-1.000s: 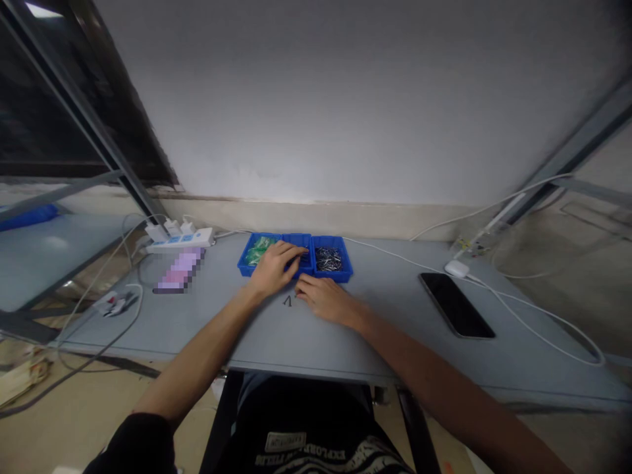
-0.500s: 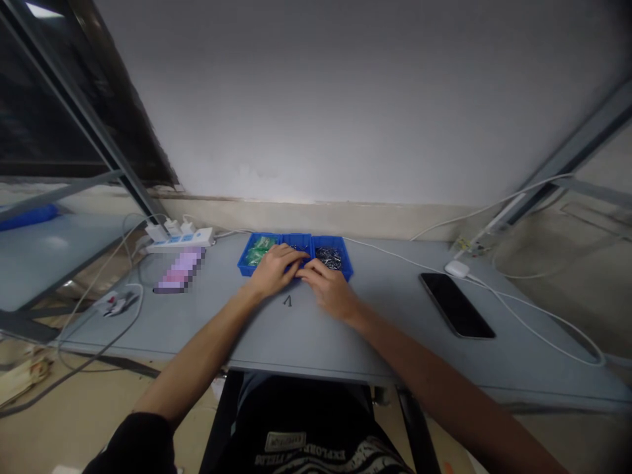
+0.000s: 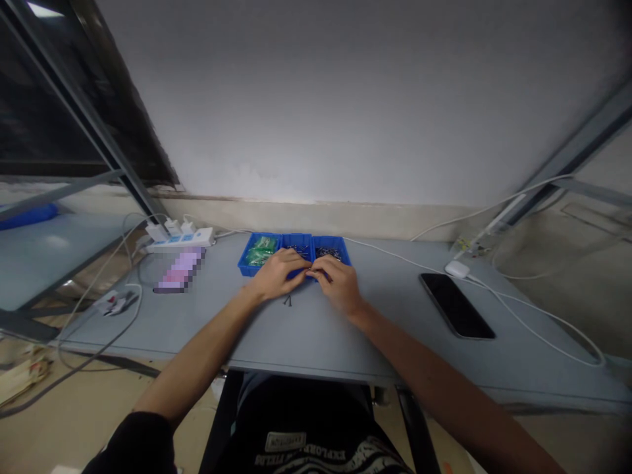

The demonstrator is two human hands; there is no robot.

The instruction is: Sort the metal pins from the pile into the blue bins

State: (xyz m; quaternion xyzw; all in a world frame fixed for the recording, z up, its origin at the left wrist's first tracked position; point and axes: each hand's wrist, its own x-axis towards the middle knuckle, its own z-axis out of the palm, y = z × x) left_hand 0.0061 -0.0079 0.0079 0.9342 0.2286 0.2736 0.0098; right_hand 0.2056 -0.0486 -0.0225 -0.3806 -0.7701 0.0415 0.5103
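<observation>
My left hand [image 3: 277,275] and my right hand [image 3: 340,284] meet at the fingertips over the front edge of the blue bins. Both are closed in a pinch around something too small to make out. The left blue bin [image 3: 245,270] has green packets [image 3: 262,250] in it. Dark, thin metal pieces like screws lie in the middle blue bin [image 3: 297,237] and in the right blue bin [image 3: 344,252], which my fingers partly cover. Below my left hand, a few loose screws [image 3: 288,301] rest on the grey table [image 3: 306,342].
A black phone [image 3: 457,306] lies at the right, with a white charger [image 3: 457,268] and cable behind it. To the left are a phone with a blurred screen [image 3: 180,270], a white power strip [image 3: 182,241] and loose cables. A wall [image 3: 345,118] rises behind the table.
My left hand has come slightly lower and to the right, uncovering more of the middle bin. My right hand has shifted a little right, with its fingers now over the right bin's front.
</observation>
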